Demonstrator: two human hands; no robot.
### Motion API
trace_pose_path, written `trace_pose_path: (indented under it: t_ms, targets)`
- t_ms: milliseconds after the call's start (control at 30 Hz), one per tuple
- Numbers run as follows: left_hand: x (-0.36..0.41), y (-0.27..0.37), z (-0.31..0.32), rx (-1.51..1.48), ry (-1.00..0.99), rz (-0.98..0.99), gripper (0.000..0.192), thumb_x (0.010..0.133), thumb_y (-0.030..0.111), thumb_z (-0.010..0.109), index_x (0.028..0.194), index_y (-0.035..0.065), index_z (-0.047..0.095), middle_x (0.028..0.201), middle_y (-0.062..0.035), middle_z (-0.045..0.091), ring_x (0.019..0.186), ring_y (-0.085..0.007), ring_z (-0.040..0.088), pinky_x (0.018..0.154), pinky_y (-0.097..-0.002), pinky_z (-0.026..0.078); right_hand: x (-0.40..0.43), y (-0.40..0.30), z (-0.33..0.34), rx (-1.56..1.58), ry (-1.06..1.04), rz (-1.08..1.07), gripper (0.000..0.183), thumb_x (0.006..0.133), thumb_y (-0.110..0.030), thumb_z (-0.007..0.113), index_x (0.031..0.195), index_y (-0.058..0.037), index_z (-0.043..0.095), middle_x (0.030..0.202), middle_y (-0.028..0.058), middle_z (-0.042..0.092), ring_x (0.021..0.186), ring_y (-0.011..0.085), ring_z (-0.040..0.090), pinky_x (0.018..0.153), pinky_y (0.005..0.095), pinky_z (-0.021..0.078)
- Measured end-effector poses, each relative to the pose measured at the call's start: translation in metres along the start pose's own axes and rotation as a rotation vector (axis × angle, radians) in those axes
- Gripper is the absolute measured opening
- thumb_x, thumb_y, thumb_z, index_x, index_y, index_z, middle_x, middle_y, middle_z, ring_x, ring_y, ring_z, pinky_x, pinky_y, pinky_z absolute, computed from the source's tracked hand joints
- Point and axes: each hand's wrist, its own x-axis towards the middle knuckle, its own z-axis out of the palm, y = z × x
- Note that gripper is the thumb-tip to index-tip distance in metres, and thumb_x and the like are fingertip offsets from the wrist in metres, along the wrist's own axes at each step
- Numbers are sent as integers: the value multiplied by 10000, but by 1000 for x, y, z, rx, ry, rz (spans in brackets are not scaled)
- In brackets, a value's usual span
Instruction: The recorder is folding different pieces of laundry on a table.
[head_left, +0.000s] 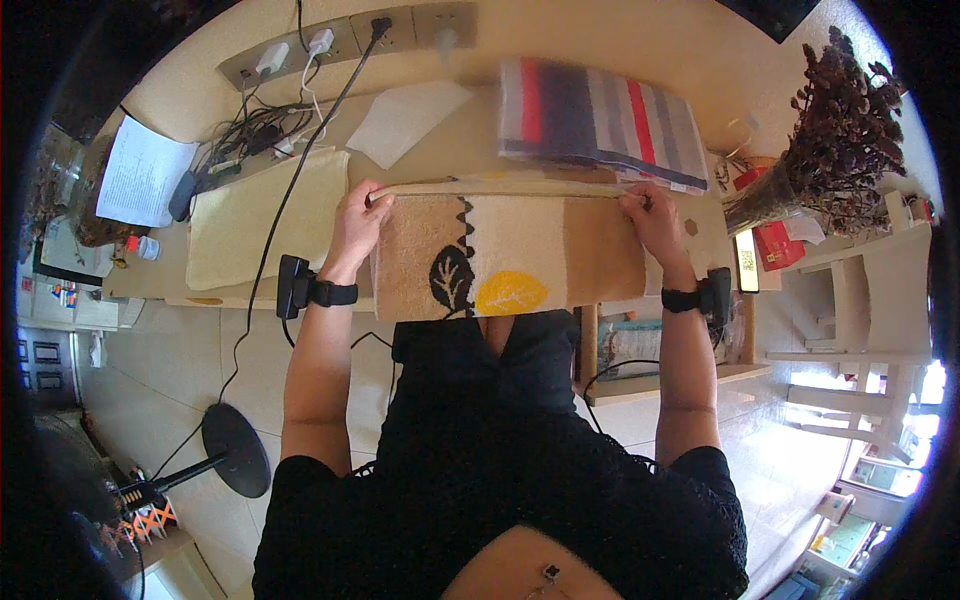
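A folded towel (517, 240) with tan and cream bands, a black leaf and a yellow leaf hangs over the near edge of the desk. My left hand (361, 225) pinches its far left corner, and my right hand (654, 221) grips the far right corner. The far edge is stretched fairly straight between them. Each wrist wears a black strap with a small device. Beyond the towel, at the back right, lies a folded striped cloth (600, 120) in grey, navy and red. A pale yellow folded cloth (262, 225) lies to the left.
A black cord (289, 187) crosses the desk's left side near tangled cables (259, 127). White paper (405, 120) lies at the back. Dried flowers in a wrap (832, 150), a phone (746, 261) and a red box (778, 246) are on the right. A round black stand base (236, 450) is on the floor.
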Motion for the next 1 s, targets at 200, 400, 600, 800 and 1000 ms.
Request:
trace_pose_path:
  t_ms: [200,400,600,800,1000]
  targets:
    - [-2,-2,-1,-140,-54,-94,113,832,53,614,920,-7,579,739,-31,564,673,-100,508,593,-267,427,14,-22,6,-105,122,-88,326,763,-294,711,935,-27,635,796,174,652,748,281,636,663,349,486]
    - [1,-1,0,4,-51,-36,150,799,29,583,949,23,579,742,-62,579,677,-128,541,604,-277,441,30,4,18,-289,51,-175,304,738,-239,719,956,-45,632,848,182,644,820,327,630,707,396,485]
    - [3,15,7,476,-57,220,199,775,52,595,974,36,595,956,-176,605,873,-327,598,767,-414,481,17,-5,25,-369,103,-346,273,751,-115,665,1013,-57,613,926,163,617,873,363,601,744,419,480]
    - [6,78,44,489,-115,497,266,746,156,682,974,32,624,975,-153,592,939,-327,579,796,-411,472,17,-34,42,-427,92,-695,278,696,-151,711,956,-75,650,891,131,589,927,332,570,773,418,473]
    - [22,82,76,364,-372,363,316,690,211,766,907,27,629,919,-135,590,870,-300,597,742,-378,481,25,-57,79,-291,-131,-648,240,675,-207,738,850,-60,664,872,109,585,909,326,575,767,403,473]
